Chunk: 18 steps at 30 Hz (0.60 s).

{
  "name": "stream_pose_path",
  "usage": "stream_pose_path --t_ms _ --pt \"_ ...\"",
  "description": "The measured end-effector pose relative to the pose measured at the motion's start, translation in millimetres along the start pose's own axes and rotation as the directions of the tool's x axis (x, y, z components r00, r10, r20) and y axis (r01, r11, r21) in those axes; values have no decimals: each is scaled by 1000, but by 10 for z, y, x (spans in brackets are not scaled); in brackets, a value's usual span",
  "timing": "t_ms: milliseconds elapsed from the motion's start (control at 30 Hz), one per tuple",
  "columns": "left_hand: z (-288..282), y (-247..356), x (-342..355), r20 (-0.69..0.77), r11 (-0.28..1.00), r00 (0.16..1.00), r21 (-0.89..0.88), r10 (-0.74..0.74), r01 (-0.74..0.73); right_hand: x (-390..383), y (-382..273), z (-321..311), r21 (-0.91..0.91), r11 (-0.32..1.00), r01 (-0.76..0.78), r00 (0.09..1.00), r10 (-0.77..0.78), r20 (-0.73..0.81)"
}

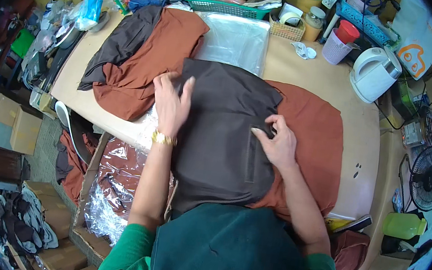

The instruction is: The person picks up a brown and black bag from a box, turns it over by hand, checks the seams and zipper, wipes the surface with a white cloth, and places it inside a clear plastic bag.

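A folded dark brown garment (215,140) lies in front of me on the table, a long slit pocket (252,158) running down its right side. Rust-brown cloth (314,141) spreads out from under its right edge. My right hand (280,145) has thumb and forefinger bent together on the dark fabric beside the pocket's top. At the garment's left edge is my left hand (170,106), thumb apart from the fingers and nothing visibly gripped. Its fingertips are close to a heap of rust cloth (147,63) with dark cloth (123,39) on the far left.
Clear plastic bags (232,38) are stacked behind the garment. A white kettle (375,73), a lilac cup (337,47) and a green basket (230,8) stand along the back. Left of my legs, a carton (91,174) holds plastic-wrapped rust garments (118,172). A fan (428,178) is far right.
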<state>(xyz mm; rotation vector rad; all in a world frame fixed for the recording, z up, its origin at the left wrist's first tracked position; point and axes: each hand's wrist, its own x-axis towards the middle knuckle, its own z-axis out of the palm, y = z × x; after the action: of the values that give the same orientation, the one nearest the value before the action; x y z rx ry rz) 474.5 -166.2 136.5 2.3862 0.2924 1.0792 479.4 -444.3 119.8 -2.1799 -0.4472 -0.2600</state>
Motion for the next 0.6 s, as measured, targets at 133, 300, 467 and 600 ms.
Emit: stream_pose_path --t_ms 133,300,467,600 --pt "157 -246 296 315 973 928 173 -200 151 33 245 -240 0 1000 -25 985 25 173" --pt "270 -180 337 398 827 912 -475 -102 300 380 52 -499 92 990 110 960 -130 248" --pt "-342 643 -79 507 354 861 -812 37 463 600 -924 -502 470 878 86 974 -174 146" --pt "-697 971 -259 535 356 845 -793 18 495 544 -999 -328 359 924 130 936 -233 262"
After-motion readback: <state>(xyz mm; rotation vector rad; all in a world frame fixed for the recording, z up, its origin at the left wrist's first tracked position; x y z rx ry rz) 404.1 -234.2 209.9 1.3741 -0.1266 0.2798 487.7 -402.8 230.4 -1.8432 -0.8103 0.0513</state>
